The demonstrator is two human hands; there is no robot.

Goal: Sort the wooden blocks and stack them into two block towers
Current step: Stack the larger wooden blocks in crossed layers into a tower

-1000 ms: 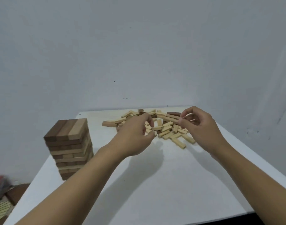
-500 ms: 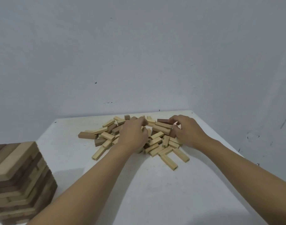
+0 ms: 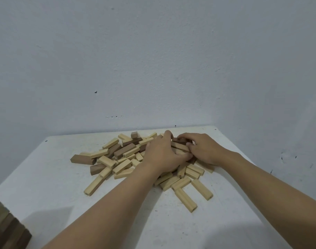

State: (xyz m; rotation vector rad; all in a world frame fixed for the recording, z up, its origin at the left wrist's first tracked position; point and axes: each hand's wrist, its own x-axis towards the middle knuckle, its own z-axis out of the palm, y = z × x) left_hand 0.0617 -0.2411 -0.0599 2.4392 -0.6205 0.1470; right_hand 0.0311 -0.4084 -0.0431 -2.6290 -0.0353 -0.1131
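Note:
A loose pile of wooden blocks [image 3: 121,159], several pale and a few dark brown, lies at the far middle of the white table [image 3: 54,194]. Both hands are down in the right part of the pile. My left hand [image 3: 161,152] lies over the blocks with its fingers curled down among them. Beside it, my right hand [image 3: 203,150] has its fingers bent around a pale block [image 3: 179,146] and a dark one [image 3: 180,140] between the two hands. A stacked block tower [image 3: 8,229] of mixed light and dark wood shows only its top corner at the bottom left.
A plain grey wall [image 3: 153,60] rises right behind the table's far edge. The table's right edge [image 3: 243,155] runs close past my right wrist. Bare tabletop lies between the pile and the tower and in front of the pile.
The view has swung right, so the tower has slid almost out at the bottom left. Both hands have dropped from above the pile into its right part.

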